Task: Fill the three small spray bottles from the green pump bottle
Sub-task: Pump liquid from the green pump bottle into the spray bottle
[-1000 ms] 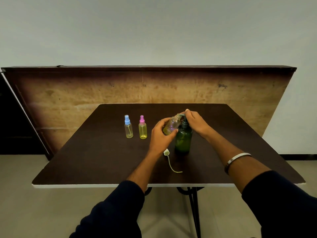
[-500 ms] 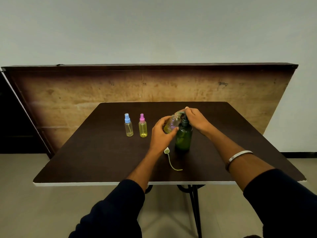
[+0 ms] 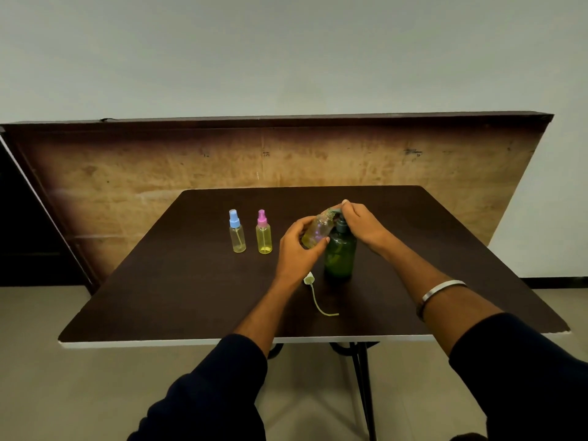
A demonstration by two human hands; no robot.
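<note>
The green pump bottle (image 3: 339, 256) stands upright near the middle of the dark table (image 3: 191, 297). My right hand (image 3: 361, 226) lies over its pump head, fingers curled on the nozzle. My left hand (image 3: 297, 246) grips an uncapped small clear bottle (image 3: 317, 232), tilted with its mouth up against the pump spout; yellowish liquid sits in its lower end. That bottle's white spray cap with its dip tube (image 3: 313, 289) lies on the table in front of the pump bottle. Left of my hands stand a blue-capped spray bottle (image 3: 237, 232) and a pink-capped spray bottle (image 3: 263, 233), both capped and upright.
A large wooden board (image 3: 127, 186) leans against the wall behind the table. The table's white front edge (image 3: 159, 342) runs below my forearms, with black metal legs (image 3: 362, 377) under it. A metal bangle (image 3: 439, 292) sits on my right wrist.
Both hands keep their hold at the pump spout; the view has shifted slightly. Nothing else has visibly moved.
</note>
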